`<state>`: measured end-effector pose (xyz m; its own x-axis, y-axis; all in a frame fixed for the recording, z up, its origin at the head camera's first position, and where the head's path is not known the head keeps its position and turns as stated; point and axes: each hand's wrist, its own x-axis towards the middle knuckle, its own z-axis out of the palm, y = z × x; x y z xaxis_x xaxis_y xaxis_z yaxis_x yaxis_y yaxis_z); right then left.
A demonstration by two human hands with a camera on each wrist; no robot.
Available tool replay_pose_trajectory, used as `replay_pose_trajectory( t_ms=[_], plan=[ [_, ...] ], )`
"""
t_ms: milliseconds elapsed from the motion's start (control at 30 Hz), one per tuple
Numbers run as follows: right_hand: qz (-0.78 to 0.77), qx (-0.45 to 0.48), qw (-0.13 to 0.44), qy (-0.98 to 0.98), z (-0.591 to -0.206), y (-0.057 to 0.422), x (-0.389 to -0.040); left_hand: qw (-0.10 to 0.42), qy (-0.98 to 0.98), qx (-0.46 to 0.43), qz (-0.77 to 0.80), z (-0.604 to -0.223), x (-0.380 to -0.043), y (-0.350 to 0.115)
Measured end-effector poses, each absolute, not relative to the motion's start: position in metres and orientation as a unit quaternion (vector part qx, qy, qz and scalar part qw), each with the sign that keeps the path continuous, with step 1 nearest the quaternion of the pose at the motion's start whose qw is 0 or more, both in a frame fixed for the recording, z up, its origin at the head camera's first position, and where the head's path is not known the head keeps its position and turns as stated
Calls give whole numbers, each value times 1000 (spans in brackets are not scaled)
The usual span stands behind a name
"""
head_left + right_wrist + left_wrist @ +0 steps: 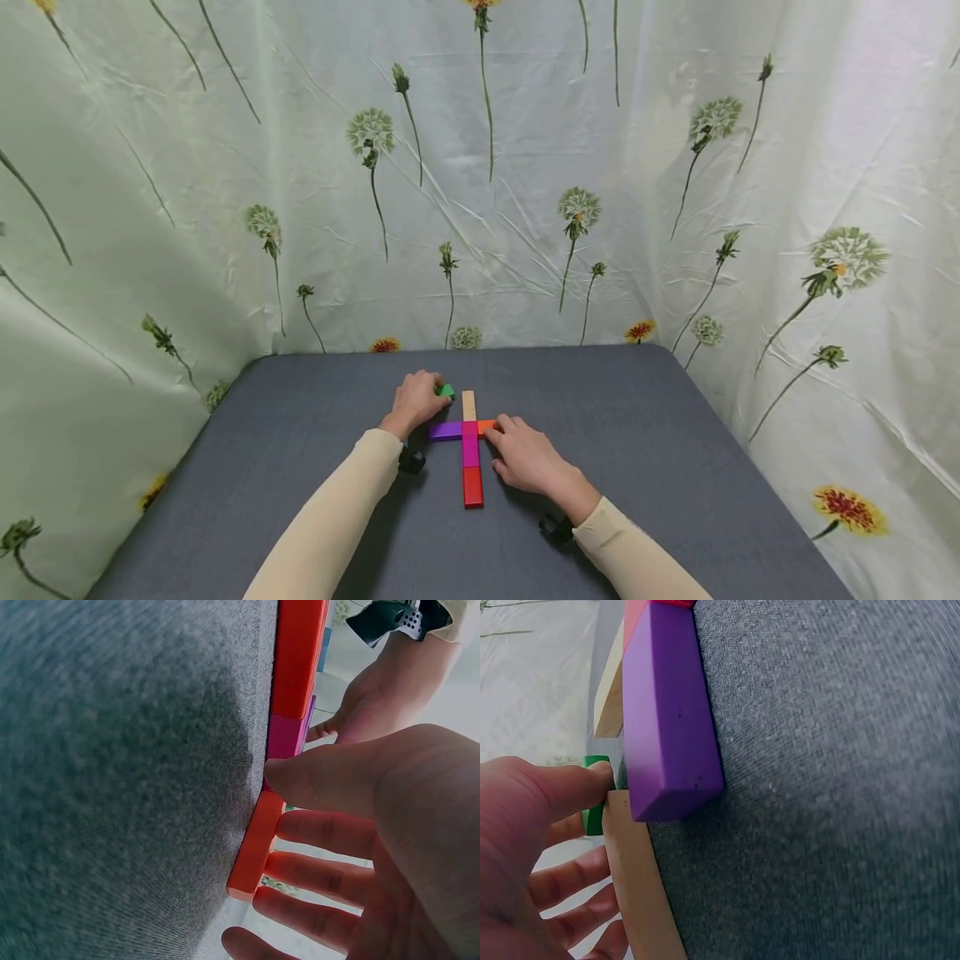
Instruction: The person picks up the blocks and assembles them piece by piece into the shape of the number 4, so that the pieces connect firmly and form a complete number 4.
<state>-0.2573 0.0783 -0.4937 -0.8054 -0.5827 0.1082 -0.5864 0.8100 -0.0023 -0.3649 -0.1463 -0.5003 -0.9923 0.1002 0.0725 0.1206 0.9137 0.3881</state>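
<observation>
Head view: a dark worktop [637, 450] bears a cross of colored blocks [470, 444], butted together presumably so their edges align. The right hand [528, 458], fingers spread, touches its orange block [486, 425], probably to steady it; the left hand [416, 402] pinches a green block [447, 391] between thumb and finger, beside the plain wooden block [468, 406], a grip likely suited to so small a piece.

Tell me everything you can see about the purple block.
The purple block is a long, straight-edged bar, smooth, with a few small dark specks; it could be painted wood. It lies flat on the dark grey tabletop, its right end, in the head view, meeting the magenta block. The left hand is beyond it, not gripping it.
</observation>
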Motion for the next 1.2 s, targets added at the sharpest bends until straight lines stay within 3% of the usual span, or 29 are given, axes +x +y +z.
replay_pose_trajectory(
  t_ms=[1200],
  plan=[
    [8,304,54,-951,-492,77,-256,39,-964,-138,-223,-483,-327,-164]
  ],
)
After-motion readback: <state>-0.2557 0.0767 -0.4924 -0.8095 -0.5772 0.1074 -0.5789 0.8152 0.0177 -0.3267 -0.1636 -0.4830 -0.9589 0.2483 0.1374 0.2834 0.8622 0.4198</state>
